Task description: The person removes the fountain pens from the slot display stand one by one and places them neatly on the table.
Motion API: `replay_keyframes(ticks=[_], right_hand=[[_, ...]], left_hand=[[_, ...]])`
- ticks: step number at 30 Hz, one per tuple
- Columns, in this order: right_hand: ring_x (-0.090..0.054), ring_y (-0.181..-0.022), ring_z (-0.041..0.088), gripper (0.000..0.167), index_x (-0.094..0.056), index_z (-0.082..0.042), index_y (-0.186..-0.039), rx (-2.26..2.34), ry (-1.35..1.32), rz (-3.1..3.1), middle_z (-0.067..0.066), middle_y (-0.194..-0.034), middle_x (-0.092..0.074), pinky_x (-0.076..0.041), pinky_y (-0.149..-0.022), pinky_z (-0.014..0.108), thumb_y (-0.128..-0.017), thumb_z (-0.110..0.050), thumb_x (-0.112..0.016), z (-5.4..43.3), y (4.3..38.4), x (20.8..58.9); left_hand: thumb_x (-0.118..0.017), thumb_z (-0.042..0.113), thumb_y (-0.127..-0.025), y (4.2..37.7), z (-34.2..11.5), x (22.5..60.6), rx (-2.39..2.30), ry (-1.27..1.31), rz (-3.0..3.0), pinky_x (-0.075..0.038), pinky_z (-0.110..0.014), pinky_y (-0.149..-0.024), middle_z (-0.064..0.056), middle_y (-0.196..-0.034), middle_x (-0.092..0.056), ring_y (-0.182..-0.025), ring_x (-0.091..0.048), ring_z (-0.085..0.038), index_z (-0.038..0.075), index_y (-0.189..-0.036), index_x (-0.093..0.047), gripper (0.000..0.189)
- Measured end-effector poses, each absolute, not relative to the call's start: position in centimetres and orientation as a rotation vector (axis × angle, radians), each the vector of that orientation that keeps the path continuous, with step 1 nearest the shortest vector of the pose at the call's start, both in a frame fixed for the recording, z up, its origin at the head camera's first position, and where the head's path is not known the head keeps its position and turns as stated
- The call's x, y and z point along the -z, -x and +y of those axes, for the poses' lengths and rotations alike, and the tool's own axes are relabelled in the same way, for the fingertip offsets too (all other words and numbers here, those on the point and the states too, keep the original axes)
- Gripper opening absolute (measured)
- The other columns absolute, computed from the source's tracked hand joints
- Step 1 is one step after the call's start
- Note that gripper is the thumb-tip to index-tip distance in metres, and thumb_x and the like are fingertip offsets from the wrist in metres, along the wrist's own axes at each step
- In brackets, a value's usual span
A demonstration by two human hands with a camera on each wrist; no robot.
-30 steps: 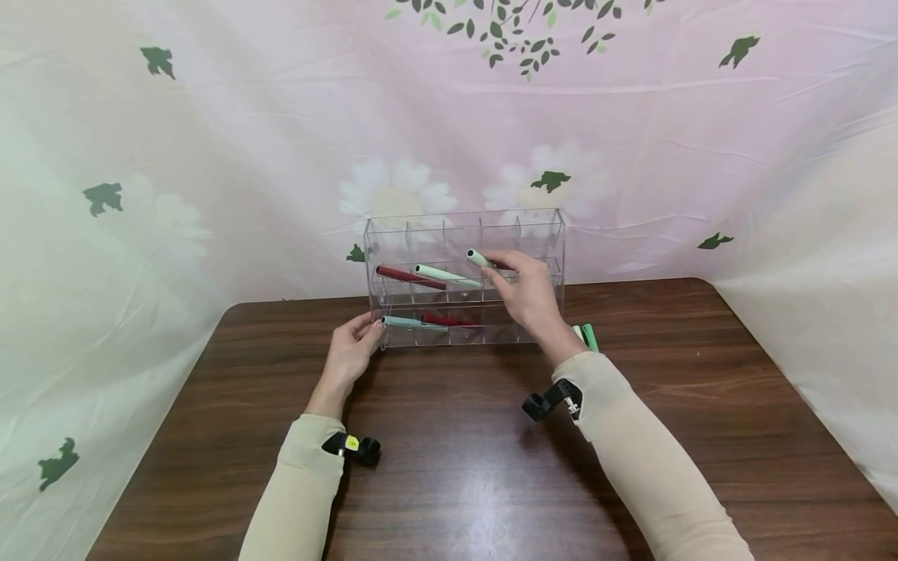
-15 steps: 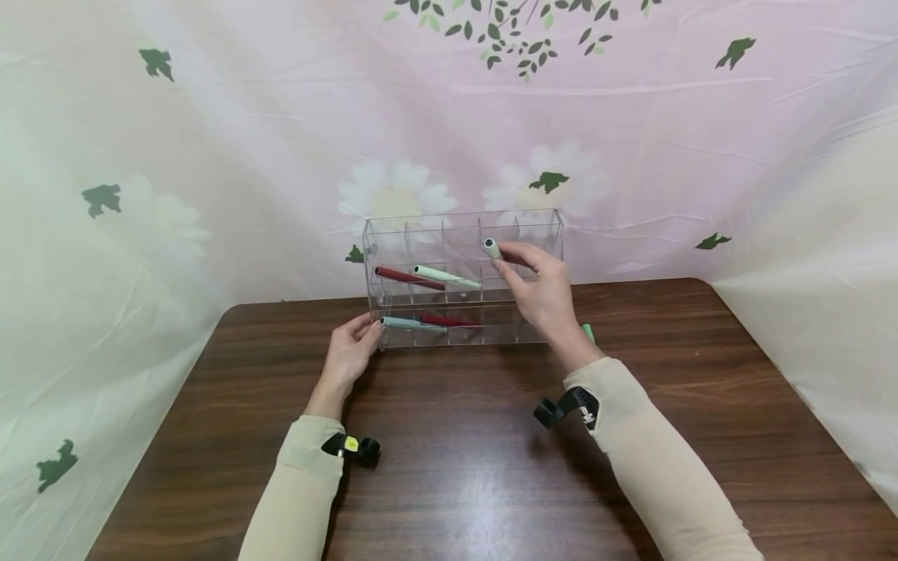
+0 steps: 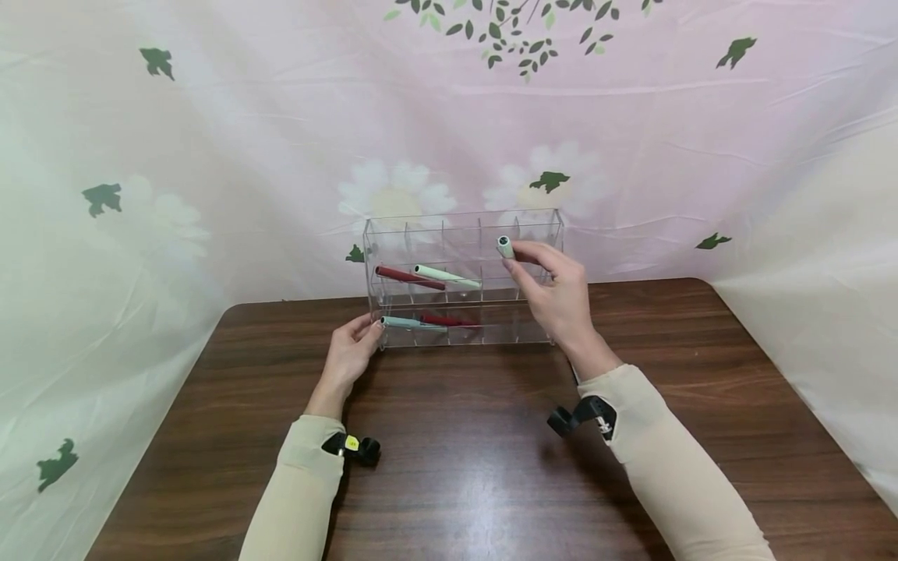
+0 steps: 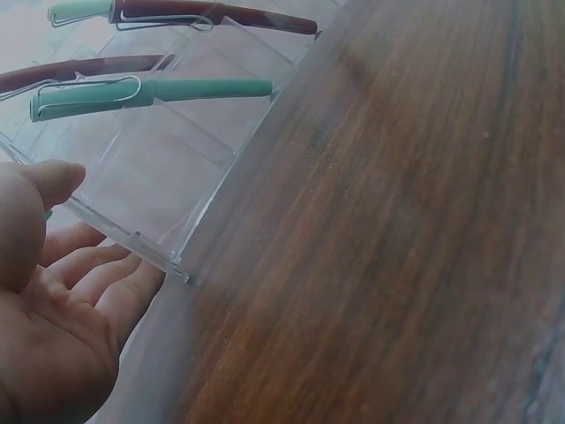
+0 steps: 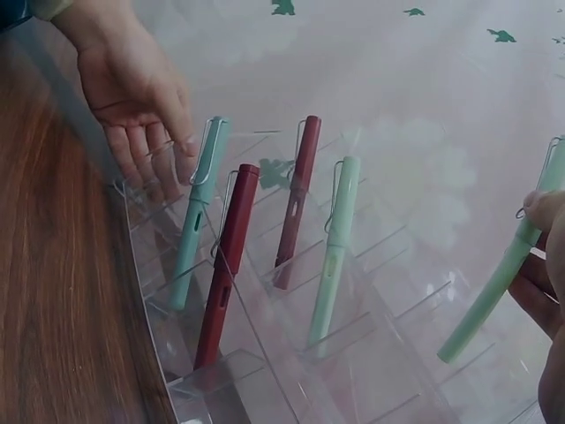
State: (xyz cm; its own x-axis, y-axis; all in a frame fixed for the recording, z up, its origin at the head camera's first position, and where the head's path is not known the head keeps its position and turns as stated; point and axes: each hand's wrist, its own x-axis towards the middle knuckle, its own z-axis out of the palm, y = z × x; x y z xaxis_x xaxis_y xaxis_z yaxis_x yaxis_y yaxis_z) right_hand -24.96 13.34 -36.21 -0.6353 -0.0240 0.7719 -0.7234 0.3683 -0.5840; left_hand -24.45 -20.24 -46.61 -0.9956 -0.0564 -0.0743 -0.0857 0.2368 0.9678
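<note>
A clear pen rack (image 3: 500, 335) with stepped compartments stands at the back of the table. My left hand (image 3: 348, 354) holds its left side, thumb at the front and fingers behind the side wall. Between thumb and fingers, my right hand (image 3: 561, 300) pinches a pale green pen (image 5: 494, 300) above the rack's right half, apart from the compartments. A red pen (image 3: 410, 278) and a light green pen (image 3: 449, 276) lean in a middle row. Below them, a teal pen (image 3: 403, 322) and a dark red pen (image 3: 449, 321) lean in the bottom row.
The rack stands on a dark wooden table (image 3: 449, 444), close to a hanging cloth (image 3: 281, 156) printed with flowers and birds. Black camera mounts sit on both wrists. A thin sliver of something (image 3: 575, 374) shows beside my right wrist.
My right hand has moved right and slightly back toward me, turning the pale green pen more end-on to the head view. My forearm now covers the pens right of the rack. The left hand stays put.
</note>
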Motion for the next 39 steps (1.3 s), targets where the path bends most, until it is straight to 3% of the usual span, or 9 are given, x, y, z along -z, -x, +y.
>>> replay_keyframes(ticks=[3,9,15,19,25,39], right_hand=[[-0.071,-0.106,-0.002,0.025,-0.081,-0.002,-0.119,-1.298,-0.660,-1.937,0.015,-0.116,-0.081,-0.058,-0.096,0.015,-0.094,0.000,-0.082,13.6,24.7,36.2],[-0.073,-0.098,0.001,0.022,-0.082,0.000,-0.115,-1.266,-0.685,-1.948,0.015,-0.109,-0.082,-0.060,-0.085,0.015,-0.093,0.003,-0.082,14.4,24.0,36.1],[-0.067,-0.093,-0.007,0.021,-0.082,0.001,-0.113,-1.213,-0.688,-1.970,0.015,-0.105,-0.081,-0.055,-0.074,0.009,-0.092,0.003,-0.083,15.3,23.7,36.3],[-0.066,-0.090,-0.007,0.021,-0.082,0.002,-0.113,-1.203,-0.675,-1.986,0.015,-0.102,-0.079,-0.057,-0.075,0.011,-0.092,0.004,-0.083,16.0,23.4,36.6],[-0.063,-0.086,-0.008,0.021,-0.081,0.004,-0.111,-1.191,-0.653,-2.015,0.017,-0.097,-0.077,-0.053,-0.071,0.004,-0.090,0.006,-0.083,17.0,22.9,37.4],[-0.062,-0.090,-0.011,0.021,-0.081,0.002,-0.111,-1.165,-0.573,-2.089,0.014,-0.097,-0.078,-0.052,-0.073,0.002,-0.090,0.006,-0.083,19.7,22.3,39.4]], left_hand=[[-0.057,0.021,-0.114,24.5,-20.1,46.5,-1.928,0.141,2.442,-0.052,-0.048,-0.120,-0.029,-0.152,-0.060,-0.140,-0.063,-0.038,-0.003,-0.158,-0.050,0.051],[-0.057,0.019,-0.113,24.4,-20.1,46.3,-1.946,0.161,2.426,-0.055,-0.044,-0.118,-0.028,-0.150,-0.062,-0.138,-0.065,-0.037,-0.003,-0.157,-0.051,0.050],[-0.057,0.020,-0.113,24.4,-20.1,46.4,-1.941,0.172,2.437,-0.056,-0.041,-0.116,-0.028,-0.149,-0.064,-0.137,-0.065,-0.036,-0.003,-0.157,-0.052,0.049],[-0.057,0.020,-0.113,24.4,-20.1,46.6,-1.946,0.167,2.427,-0.054,-0.044,-0.119,-0.029,-0.150,-0.062,-0.139,-0.064,-0.037,-0.003,-0.157,-0.051,0.050],[-0.057,0.020,-0.113,24.5,-20.1,46.5,-1.963,0.160,2.412,-0.052,-0.045,-0.120,-0.029,-0.152,-0.061,-0.141,-0.062,-0.038,-0.004,-0.158,-0.050,0.051],[-0.057,0.020,-0.114,24.3,-20.2,46.5,-1.946,0.151,2.421,-0.052,-0.045,-0.119,-0.029,-0.153,-0.060,-0.141,-0.062,-0.038,-0.004,-0.158,-0.049,0.051]])
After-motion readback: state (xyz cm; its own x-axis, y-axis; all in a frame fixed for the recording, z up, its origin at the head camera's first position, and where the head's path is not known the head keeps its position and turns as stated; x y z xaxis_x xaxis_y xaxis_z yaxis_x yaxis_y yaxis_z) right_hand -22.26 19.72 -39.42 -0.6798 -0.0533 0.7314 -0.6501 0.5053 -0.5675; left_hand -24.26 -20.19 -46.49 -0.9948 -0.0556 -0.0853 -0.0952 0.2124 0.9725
